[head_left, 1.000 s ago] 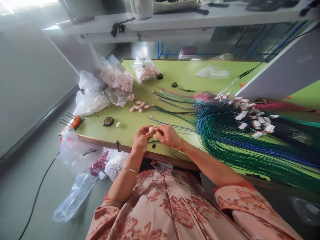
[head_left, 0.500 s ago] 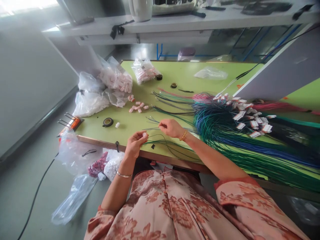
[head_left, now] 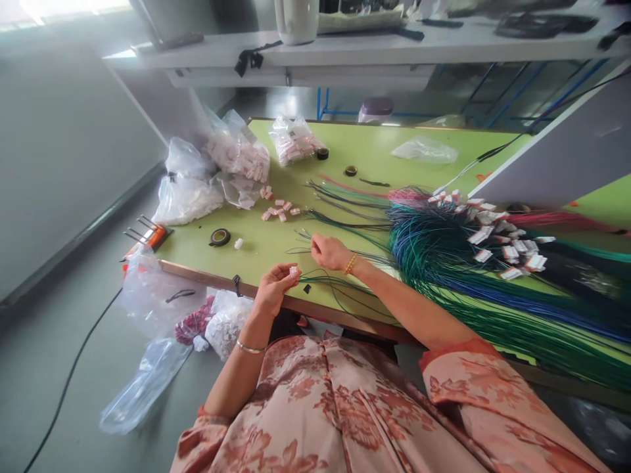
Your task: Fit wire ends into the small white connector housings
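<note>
I am holding my left hand (head_left: pixel 275 289) just over the near edge of the worktop (head_left: pixel 256 253), palm turned up and wrist bent back, forearm rising from my lap. Its fingers (head_left: pixel 286 276) are closing tight on a small white connector (head_left: pixel 294 270), thumb and fingertips pinching it. Thin trailing wires (head_left: pixel 340 289) are running from the connector to the right across the worktop edge.

My right hand (head_left: pixel 331 251) is reaching further out, knuckles up, arm stretching across from the right. Its fingers are drawn together and pressing down on the loose wires (head_left: pixel 303 238) lying there; I cannot tell whether a strand is actually caught between them.

A second ago both hands were meeting at the connector. Half a second ago the right hand had already left it for the loose wires, and it is staying there now, while the left hand is keeping the connector near the edge.

The big green and blue wire bundle (head_left: pixel 444 263) is lying to the right, spare connectors (head_left: pixel 279 211) and a tape roll (head_left: pixel 219 237) to the left, with plastic bags (head_left: pixel 236 154) beyond them. Any print on the bags is too small for me to read.
</note>
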Demonstrator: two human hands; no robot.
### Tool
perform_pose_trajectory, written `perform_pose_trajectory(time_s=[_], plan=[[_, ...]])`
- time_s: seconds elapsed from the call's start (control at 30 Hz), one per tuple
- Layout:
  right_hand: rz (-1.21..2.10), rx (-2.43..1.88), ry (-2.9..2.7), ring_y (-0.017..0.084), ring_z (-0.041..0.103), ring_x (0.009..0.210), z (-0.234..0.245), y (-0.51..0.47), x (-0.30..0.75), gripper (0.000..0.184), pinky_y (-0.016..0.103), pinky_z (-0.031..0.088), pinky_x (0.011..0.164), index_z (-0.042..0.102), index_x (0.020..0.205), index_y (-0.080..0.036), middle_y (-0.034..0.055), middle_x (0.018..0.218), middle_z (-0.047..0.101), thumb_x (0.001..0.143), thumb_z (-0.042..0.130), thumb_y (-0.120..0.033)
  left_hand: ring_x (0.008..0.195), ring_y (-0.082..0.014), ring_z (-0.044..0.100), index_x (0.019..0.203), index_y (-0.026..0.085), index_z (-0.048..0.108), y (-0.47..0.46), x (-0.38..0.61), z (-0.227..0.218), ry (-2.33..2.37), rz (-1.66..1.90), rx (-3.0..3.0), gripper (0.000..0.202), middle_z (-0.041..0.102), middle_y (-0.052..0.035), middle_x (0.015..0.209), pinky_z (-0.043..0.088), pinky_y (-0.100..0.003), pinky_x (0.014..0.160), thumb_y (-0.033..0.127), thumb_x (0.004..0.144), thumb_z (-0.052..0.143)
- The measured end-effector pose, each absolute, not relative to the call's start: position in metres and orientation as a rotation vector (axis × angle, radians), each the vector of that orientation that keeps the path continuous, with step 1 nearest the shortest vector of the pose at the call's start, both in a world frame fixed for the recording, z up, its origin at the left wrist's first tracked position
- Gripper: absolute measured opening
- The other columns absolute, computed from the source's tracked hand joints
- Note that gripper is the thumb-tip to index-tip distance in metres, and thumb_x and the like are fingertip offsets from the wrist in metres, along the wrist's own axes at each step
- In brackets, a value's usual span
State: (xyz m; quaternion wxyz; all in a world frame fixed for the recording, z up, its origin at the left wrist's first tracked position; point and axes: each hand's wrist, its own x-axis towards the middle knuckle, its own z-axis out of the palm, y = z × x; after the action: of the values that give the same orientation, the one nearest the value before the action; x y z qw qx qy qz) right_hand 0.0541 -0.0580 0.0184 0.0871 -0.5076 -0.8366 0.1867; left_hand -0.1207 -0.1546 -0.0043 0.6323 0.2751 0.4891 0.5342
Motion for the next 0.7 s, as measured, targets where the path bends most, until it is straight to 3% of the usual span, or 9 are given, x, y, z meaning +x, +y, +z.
perform_pose_trajectory(time_s=[0.27,0.43,0.7], plan=[[0.894,-1.129,-2.255,0.009,0.049,0.060,0.041,-0.048,0.023,0.010,0.021,0.035,0.060,0.065,0.080,-0.012,0.0011,0.069,0.064,0.078,0.056,-0.016,0.068,-0.0096,0.063,0.087,0.014,0.070,-0.158,-0.111,0.003,1.092,1.206,0.608,0.043,0.072,-0.0034,0.078,0.048,-0.022,0.067,0.028,0.052,0.091],[1.059,-1.013,-2.158,0.008,0.048,0.057,0.057,-0.052,0.016,0.009,0.021,0.036,0.058,0.065,0.074,-0.012,-0.0001,0.064,0.062,0.073,0.058,-0.018,0.072,-0.0102,0.063,0.090,0.015,0.070,-0.156,-0.108,0.004,1.023,1.268,0.575,0.042,0.071,-0.0030,0.081,0.048,-0.024,0.072,0.025,0.054,0.089],[1.121,-0.995,-1.967,0.008,0.045,0.054,0.047,-0.076,0.054,0.018,0.021,0.035,0.053,0.062,0.071,-0.013,-0.0012,0.060,0.058,0.074,0.057,-0.030,0.070,-0.0072,0.058,0.091,0.015,0.070,-0.142,-0.101,0.010,0.846,1.354,0.499,0.033,0.068,-0.0020,0.081,0.047,-0.021,0.067,0.020,0.062,0.084]])
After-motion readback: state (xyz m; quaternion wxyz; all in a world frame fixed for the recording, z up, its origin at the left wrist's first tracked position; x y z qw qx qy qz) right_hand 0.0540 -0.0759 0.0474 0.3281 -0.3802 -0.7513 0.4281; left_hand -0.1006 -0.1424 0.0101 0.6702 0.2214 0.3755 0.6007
